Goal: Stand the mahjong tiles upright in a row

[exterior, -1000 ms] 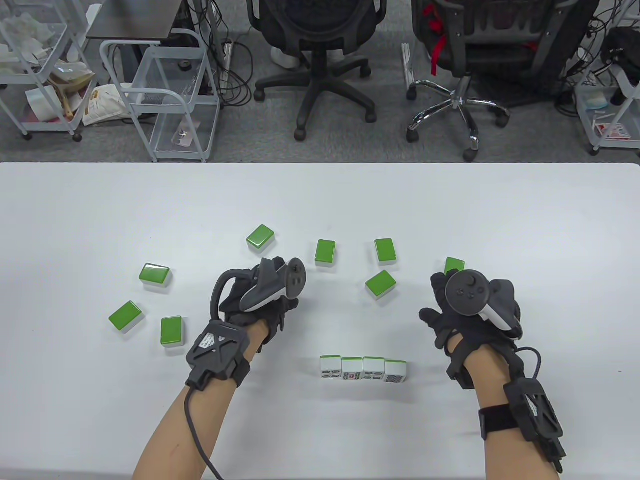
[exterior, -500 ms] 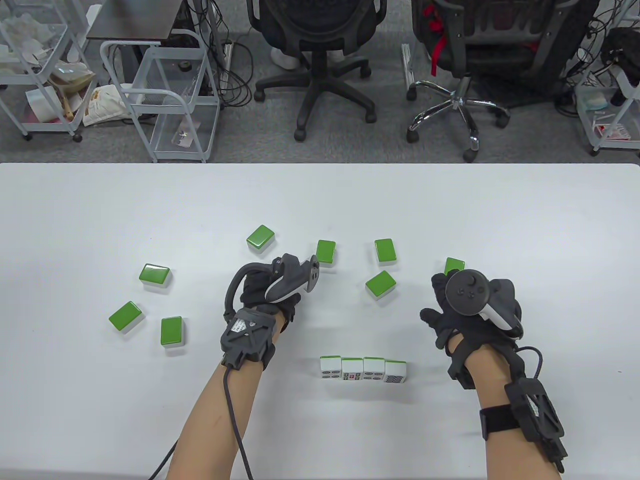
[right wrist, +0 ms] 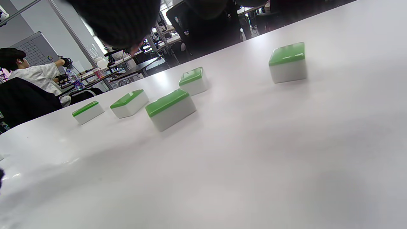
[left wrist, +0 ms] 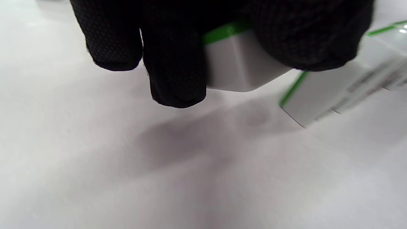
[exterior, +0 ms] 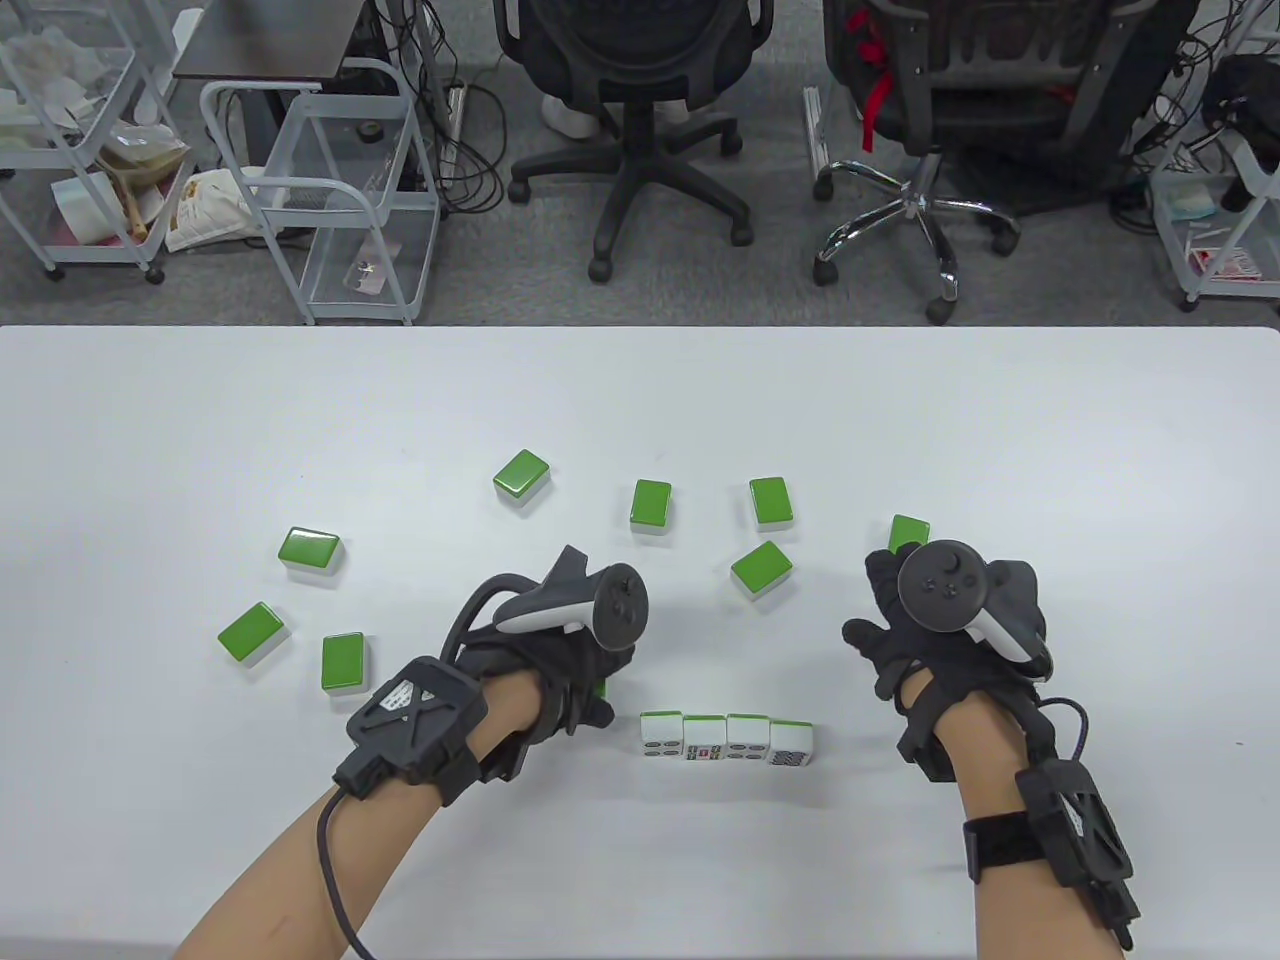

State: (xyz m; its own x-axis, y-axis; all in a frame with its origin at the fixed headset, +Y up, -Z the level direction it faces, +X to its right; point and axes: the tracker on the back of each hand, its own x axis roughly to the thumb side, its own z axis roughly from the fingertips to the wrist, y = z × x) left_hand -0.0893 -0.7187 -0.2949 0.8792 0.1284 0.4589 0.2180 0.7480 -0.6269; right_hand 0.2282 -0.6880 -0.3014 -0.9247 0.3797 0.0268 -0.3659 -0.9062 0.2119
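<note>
The left hand (exterior: 560, 670) sits low on the worktop (exterior: 640, 400) just left of the row (exterior: 727, 739), its fingers (left wrist: 173, 63) pinching a tile (left wrist: 241, 63) whose green back faces up toward the glove and whose white side shows below the fingertips. In the table view only a sliver of green at the hand's near edge gives that tile away. The held tile is just beside the row's left end; in the left wrist view the nearest row tile (left wrist: 334, 95) appears blurred at the right, and whether the two touch cannot be told. The held tile's lower edge seems slightly off the surface, though the close view is too soft to be sure. The row has four tiles standing upright side by side, white faces toward the person, green backs away. The right hand (exterior: 940, 630) rests on the worktop to the right of and beyond the row, fingers spread loosely and gripping nothing, with one flat tile (exterior: 908, 532) partly hidden just past its fingertips. Eight more tiles lie flat, green backs up: three at the left (exterior: 310, 551) (exterior: 254, 631) (exterior: 343, 661), one further back (exterior: 522, 474), and four in the middle beyond the row (exterior: 651, 503) (exterior: 772, 500) (exterior: 763, 568).
</note>
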